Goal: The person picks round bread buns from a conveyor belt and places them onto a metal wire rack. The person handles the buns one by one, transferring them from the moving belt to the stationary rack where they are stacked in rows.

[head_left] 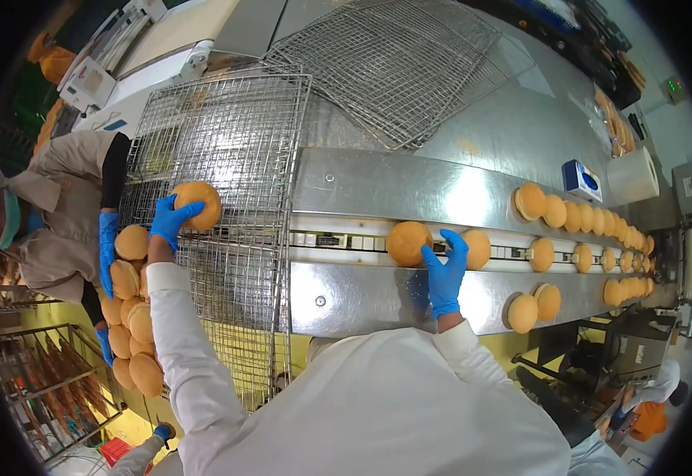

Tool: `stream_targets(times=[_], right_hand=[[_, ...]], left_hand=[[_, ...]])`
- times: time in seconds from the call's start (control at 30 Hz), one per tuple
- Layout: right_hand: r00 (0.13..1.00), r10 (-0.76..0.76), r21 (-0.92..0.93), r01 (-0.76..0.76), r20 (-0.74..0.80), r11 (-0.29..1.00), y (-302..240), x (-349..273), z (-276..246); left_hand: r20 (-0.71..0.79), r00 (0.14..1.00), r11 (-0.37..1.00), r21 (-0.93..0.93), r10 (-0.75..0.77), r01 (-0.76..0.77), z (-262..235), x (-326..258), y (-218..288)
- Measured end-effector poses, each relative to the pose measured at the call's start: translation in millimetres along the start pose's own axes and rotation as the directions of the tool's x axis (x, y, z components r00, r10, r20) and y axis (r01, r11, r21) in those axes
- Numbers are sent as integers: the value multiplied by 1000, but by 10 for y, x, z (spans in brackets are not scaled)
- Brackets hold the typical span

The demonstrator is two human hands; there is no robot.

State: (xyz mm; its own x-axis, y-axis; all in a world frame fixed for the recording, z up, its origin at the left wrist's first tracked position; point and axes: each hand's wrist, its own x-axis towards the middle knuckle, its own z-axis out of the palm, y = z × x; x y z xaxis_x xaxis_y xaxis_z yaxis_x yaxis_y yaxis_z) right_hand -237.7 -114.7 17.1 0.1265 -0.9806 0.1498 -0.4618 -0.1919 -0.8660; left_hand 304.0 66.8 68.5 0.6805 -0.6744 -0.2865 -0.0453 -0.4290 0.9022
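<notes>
My left hand, in a blue glove, grips the left edge of a round golden bun over the wire rack. Its thumb lies across the bun's top. On the right, my right hand, also blue-gloved, is at the conveyor with thumb and fingers apart. Its thumb tip meets the edge of one bun on the belt, and its fingers are beside another bun. Whether the thumb touches or only overlaps that first bun, I cannot tell.
A co-worker's blue-gloved hand is beside piled buns at the left. More wire racks lie on the steel table. Rows of buns line both sides of the belt at right. A blue-and-white box stands near a white roll.
</notes>
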Motion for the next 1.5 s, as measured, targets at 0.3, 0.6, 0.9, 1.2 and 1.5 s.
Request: stream_targets(times=[0.3, 0.6, 0.9, 1.2, 1.5], right_hand=[[996, 90, 237, -90, 15, 967, 98, 228, -323], [966, 119, 399, -204, 229, 894, 197, 197, -442], [711, -28, 422, -386, 703, 820, -398, -2, 242], [794, -44, 467, -311, 607, 828, -424, 554, 369], [943, -126, 252, 47, 307, 967, -525, 27, 878]], left_hand=[[279, 959, 850, -515, 47, 108, 2431, -1308, 522], [-91, 995, 918, -390, 43, -75, 2896, -1838, 298], [127, 991, 906, -422, 41, 16, 3135, -2258, -135], [-116, 987, 950, -280, 113, -141, 2748, -2126, -280], [-629, 699, 937, 166, 340, -307, 1536, -2471, -306]])
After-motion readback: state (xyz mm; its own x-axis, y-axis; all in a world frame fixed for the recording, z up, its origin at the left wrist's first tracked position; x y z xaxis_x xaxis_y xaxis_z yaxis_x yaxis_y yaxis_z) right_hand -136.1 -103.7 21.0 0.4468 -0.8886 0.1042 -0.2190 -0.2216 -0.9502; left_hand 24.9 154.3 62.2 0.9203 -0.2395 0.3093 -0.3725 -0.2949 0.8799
